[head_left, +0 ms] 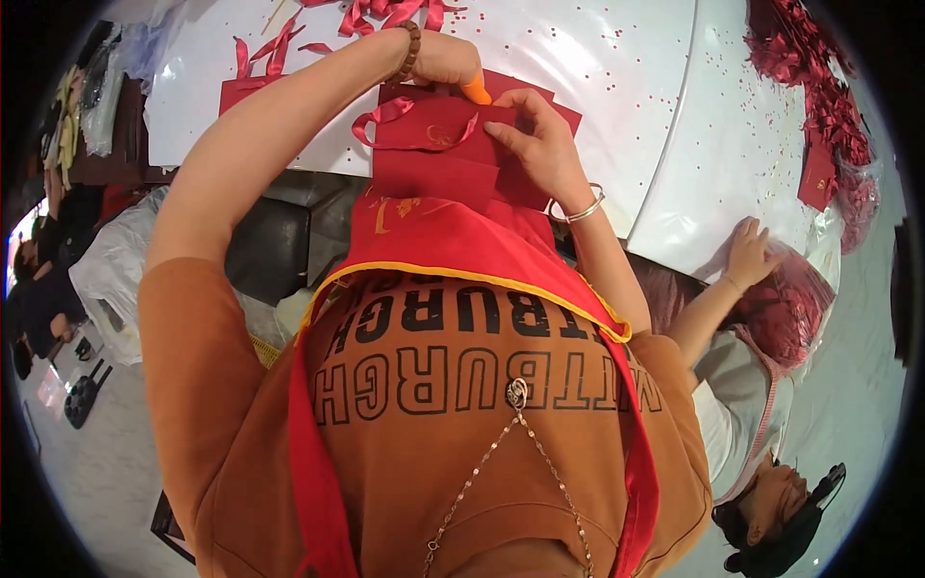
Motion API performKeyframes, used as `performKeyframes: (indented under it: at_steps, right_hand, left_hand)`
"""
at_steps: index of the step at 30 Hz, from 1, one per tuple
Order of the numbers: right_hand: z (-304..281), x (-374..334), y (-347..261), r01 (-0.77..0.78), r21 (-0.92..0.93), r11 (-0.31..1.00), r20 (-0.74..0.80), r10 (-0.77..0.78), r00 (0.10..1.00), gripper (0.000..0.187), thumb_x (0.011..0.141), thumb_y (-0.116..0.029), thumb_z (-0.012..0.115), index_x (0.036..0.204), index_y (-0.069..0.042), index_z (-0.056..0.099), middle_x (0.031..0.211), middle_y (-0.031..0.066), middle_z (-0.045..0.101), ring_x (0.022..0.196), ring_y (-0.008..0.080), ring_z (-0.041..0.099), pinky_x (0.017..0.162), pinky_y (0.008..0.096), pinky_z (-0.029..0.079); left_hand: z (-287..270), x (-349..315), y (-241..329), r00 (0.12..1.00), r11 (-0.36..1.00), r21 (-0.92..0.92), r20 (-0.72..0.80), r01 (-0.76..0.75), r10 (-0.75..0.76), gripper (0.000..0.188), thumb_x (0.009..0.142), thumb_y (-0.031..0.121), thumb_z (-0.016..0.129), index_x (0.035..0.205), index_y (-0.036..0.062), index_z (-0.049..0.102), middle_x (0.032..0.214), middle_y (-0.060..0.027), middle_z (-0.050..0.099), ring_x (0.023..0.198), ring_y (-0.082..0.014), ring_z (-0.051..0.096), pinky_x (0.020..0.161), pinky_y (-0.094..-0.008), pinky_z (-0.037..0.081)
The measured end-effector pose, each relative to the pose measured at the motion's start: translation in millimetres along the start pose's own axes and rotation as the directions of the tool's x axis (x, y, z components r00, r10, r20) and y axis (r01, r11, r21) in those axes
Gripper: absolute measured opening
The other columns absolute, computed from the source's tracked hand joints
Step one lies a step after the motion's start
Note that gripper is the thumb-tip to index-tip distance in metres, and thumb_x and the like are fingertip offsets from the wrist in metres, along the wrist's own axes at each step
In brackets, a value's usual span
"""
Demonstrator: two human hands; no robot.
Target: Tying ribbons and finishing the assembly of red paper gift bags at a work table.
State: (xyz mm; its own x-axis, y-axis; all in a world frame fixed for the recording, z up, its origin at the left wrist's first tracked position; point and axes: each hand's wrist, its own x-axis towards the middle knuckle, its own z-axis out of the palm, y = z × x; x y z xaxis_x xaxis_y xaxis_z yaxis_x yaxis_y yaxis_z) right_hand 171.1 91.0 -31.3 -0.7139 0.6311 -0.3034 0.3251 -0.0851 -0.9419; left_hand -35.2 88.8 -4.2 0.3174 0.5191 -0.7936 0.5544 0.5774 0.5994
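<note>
A dark red paper gift bag point(434, 144) with a red ribbon handle point(390, 111) lies flat at the near table edge, in front of my body. My left hand point(448, 61) is at its far edge, fingers curled inward, with an orange cover point(476, 90) on one finger pointing down at the bag. What those fingers grip is hidden. My right hand point(541, 138) pinches the bag's right edge between thumb and bent fingers. More red card or bag pieces point(554, 101) lie beneath and beyond the hands.
Another red bag point(241, 93) and loose red ribbons point(395, 12) lie on the white table point(617, 106), among scattered red confetti. A heap of red ribbon bows point(833, 116) is far right. A co-worker's hand point(750, 255) rests near a clear bag of red items point(785, 308).
</note>
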Motion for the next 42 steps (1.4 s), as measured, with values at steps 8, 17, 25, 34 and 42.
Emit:
performKeyframes:
  at_steps: [8,17,25,34,42]
  right_hand:
    - [-2,-1,-6,0.099,-0.216,0.971,0.037,-0.094,0.995,0.022,0.077,-0.013,0.065,0.094,-0.002,0.057,0.071,0.0065,0.057,0.062,0.014,0.052,0.058,0.0262,0.043]
    - [4,-5,-21,0.209,-0.242,0.948,0.059,-0.2,0.978,0.023,0.075,-0.014,0.066,0.093,-0.001,0.059,0.074,0.0122,0.059,0.064,0.0197,0.054,0.06,0.0291,0.043]
    - [-1,-9,-5,0.184,-0.11,0.977,0.016,-0.183,0.983,0.019,0.076,-0.011,0.066,0.09,0.0,0.059,0.073,0.0049,0.057,0.063,0.0108,0.048,0.059,0.0242,0.041]
    - [-12,-9,-3,0.173,-0.066,0.983,-0.051,-0.176,0.983,0.016,0.077,-0.009,0.064,0.088,0.001,0.059,0.07,0.002,0.054,0.063,0.0098,0.048,0.058,0.0232,0.041]
    - [-2,-15,-20,0.362,-0.117,0.925,0.051,-0.359,0.932,0.018,0.076,-0.011,0.064,0.091,-0.002,0.058,0.085,0.0129,0.06,0.079,0.0235,0.058,0.071,0.0302,0.046]
  left_hand:
    - [1,27,-10,0.985,0.846,0.508,0.034,-0.162,0.168,0.014,0.075,0.018,0.055,0.08,0.0079,0.063,0.06,0.0028,0.054,0.056,-0.01,0.05,0.048,-0.0249,0.04]
    - [9,-16,7,0.999,0.985,0.168,-0.037,0.042,-0.036,0.011,0.074,0.016,0.056,0.075,0.0077,0.064,0.061,0.0013,0.054,0.053,-0.0084,0.046,0.045,-0.0235,0.035]
    - [16,5,-13,0.888,0.957,0.116,-0.357,-0.266,0.29,0.018,0.075,0.017,0.055,0.08,0.002,0.064,0.059,-0.0026,0.055,0.054,-0.0112,0.05,0.05,-0.0252,0.039]
    - [-7,1,-23,0.85,0.976,-0.105,-0.516,-0.19,0.11,0.053,0.086,0.051,0.04,0.107,0.0055,0.055,0.065,-0.005,0.058,0.055,-0.009,0.051,0.048,-0.0238,0.039]
    - [9,29,-43,0.673,0.666,0.55,-0.233,-0.504,0.702,0.049,0.087,0.049,0.042,0.075,0.0042,0.057,0.051,-0.0077,0.052,0.04,-0.0158,0.05,0.038,-0.0297,0.042]
